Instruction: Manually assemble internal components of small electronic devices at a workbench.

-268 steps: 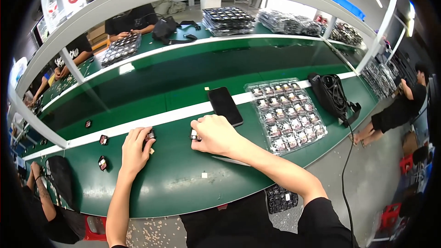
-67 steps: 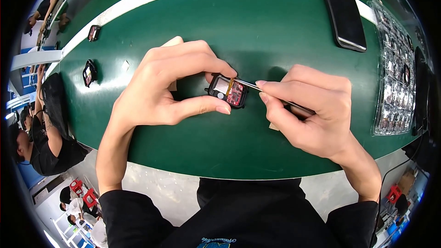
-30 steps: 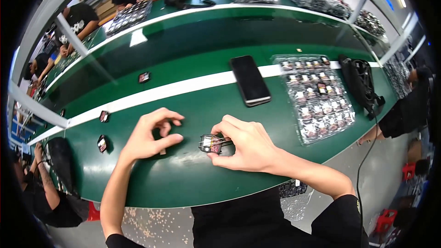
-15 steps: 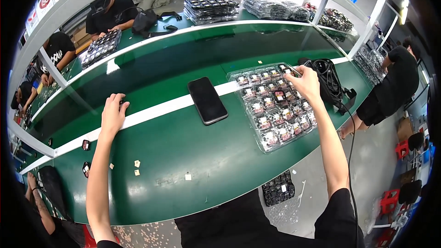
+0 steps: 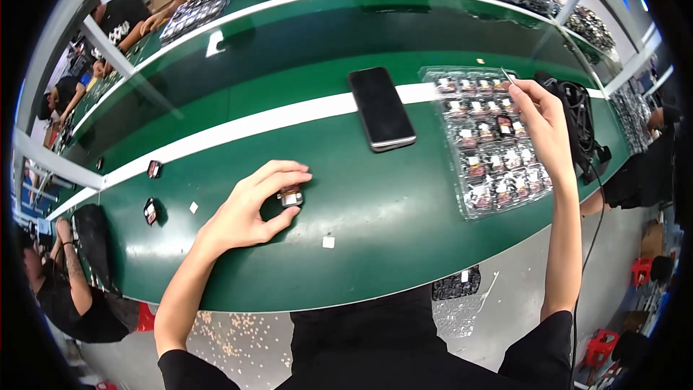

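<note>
While the left hand (image 5: 242, 213) pinches a small dark module (image 5: 290, 196) between thumb and fingertips, the part rests on the green worktop (image 5: 375, 209) near its front edge. Out toward the right end, the right hand (image 5: 543, 121) is closed on what looks like thin tweezers (image 5: 507, 76), tip upward, above the clear blister tray (image 5: 491, 137) of similar modules. A black phone (image 5: 381, 107) lies face up across the white stripe (image 5: 238, 128), between both hands. Small white squares (image 5: 328, 242) dot the front edge.
</note>
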{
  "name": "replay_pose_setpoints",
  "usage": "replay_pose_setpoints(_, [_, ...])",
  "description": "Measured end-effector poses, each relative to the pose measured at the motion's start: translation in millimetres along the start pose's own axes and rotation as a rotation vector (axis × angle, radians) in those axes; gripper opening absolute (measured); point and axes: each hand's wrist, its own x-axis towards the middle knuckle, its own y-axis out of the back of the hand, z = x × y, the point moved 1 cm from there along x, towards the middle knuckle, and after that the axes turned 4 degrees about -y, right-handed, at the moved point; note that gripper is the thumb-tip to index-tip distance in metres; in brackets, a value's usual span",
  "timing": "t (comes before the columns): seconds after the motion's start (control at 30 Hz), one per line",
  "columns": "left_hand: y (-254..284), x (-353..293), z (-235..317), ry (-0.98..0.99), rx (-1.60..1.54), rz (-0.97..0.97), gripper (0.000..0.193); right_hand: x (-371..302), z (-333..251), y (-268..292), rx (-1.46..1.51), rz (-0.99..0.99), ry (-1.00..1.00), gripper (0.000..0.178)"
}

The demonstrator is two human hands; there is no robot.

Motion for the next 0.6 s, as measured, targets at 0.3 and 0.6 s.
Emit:
replay_pose_setpoints(0.3, [-4.9, -11.8, 8.7, 0.125, 0.308, 0.173, 0.087, -71.8, -80.6, -160.3, 0.119, -0.363, 0.355, 0.018])
replay_pose_setpoints(0.6, [1.3, -17.2, -2.7, 0.051, 0.248, 0.146, 0.080, -78.8, -48.2, -216.6, 0.340, -0.427, 0.063, 0.022])
